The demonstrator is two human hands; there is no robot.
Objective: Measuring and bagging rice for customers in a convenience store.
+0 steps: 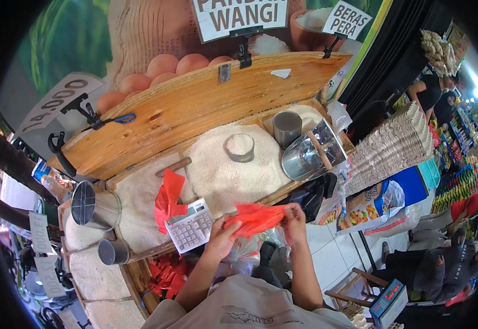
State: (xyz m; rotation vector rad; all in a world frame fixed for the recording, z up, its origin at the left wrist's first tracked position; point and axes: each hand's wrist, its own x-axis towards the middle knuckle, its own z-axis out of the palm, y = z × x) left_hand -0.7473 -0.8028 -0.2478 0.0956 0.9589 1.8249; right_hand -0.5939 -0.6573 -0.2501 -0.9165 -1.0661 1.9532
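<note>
A red plastic bag [257, 218] is stretched between my two hands, partly blurred. Its left end is pinched in my left hand [223, 234], its right end in my right hand [294, 224]. Just left of them a white calculator [191, 228] rests on the front edge of the wooden rice bin, with another red plastic bag [169, 201] lying partly against it. Beyond my hands, a metal measuring cup [240, 149] full of rice sits on the heaped rice [222, 181]. A metal scoop with a wooden handle [315, 152] lies at the bin's right end beside an empty metal cup [287, 127].
A large metal can [93, 205] and a smaller one [113, 251] stand at the left compartments. Red bags [169, 271] fill a box below. Stacked egg trays [391, 148] are at right, a digital scale [389, 302] at lower right. Several people are in the aisle.
</note>
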